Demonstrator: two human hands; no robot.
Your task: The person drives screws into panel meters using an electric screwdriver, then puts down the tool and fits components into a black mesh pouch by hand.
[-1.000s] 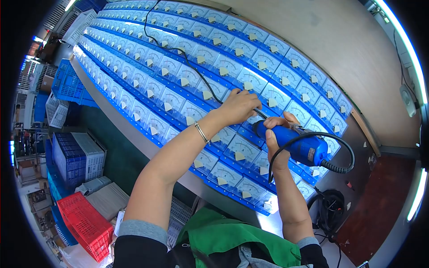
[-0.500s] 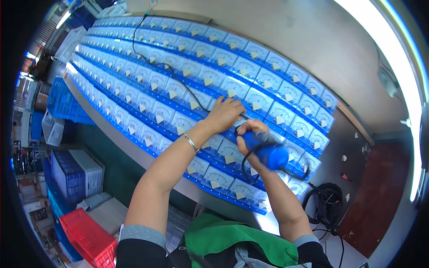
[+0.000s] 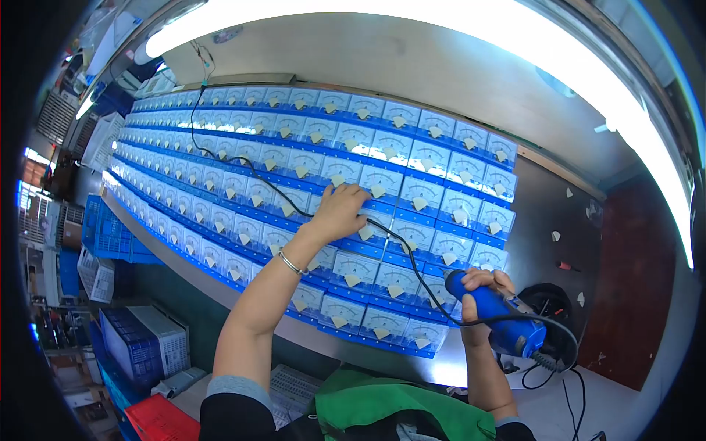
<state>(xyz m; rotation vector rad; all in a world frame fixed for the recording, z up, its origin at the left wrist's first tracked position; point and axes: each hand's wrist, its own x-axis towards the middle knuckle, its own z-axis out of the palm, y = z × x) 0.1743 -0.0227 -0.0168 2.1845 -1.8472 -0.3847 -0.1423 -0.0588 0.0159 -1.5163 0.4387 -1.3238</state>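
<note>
Rows of clear-faced panel meters [image 3: 382, 176] with blue bases and small pale tags cover the table. My left hand [image 3: 340, 213] lies on meters in the middle rows, fingers spread, with nothing visible in its grasp. In my right hand [image 3: 479, 288] is a blue electric screwdriver [image 3: 521, 336], held by its body past the right ends of the nearer rows. Its tip points up and left, apart from my left hand. The black cord [image 3: 416, 269] loops over the screwdriver, crosses the meters and passes by my left hand.
A wooden strip [image 3: 559, 173] edges the table at the right. A black round object [image 3: 548, 300] lies behind the screwdriver, with loose cables below. Blue crates [image 3: 121, 235], a grey crate [image 3: 163, 344] and a red crate [image 3: 165, 420] stand to the left. A bright tube light hangs overhead.
My right hand has carried the screwdriver right and towards me, away from my left hand. The cord now stretches across the nearer meters. The whole view has shifted; my left hand remains over the meters.
</note>
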